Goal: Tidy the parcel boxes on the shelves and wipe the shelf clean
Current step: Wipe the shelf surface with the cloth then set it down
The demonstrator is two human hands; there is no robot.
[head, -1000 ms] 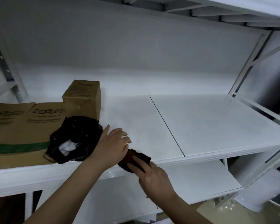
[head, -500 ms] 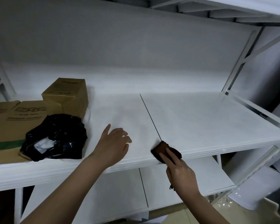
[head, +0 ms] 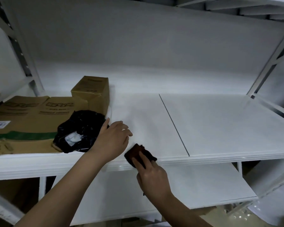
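A dark brown cloth (head: 136, 152) lies on the front edge of the white shelf (head: 220, 128). My right hand (head: 152, 176) presses on it with fingers stretched over it. My left hand (head: 112, 139) rests flat on the shelf just left of the cloth, fingers apart, touching the side of a black plastic parcel bag (head: 79, 131). The bag lies on a flattened brown cardboard box (head: 23, 122). A small upright cardboard box (head: 91, 93) stands behind them.
A seam (head: 174, 125) splits the shelf board in two. A lower white shelf (head: 195, 185) sits below. White metal uprights stand at left (head: 21, 51) and right (head: 269, 61). Another shelf hangs overhead.
My right hand slid the cloth right to the seam, then back left along the front edge. My left hand stayed on the shelf beside the black bag.
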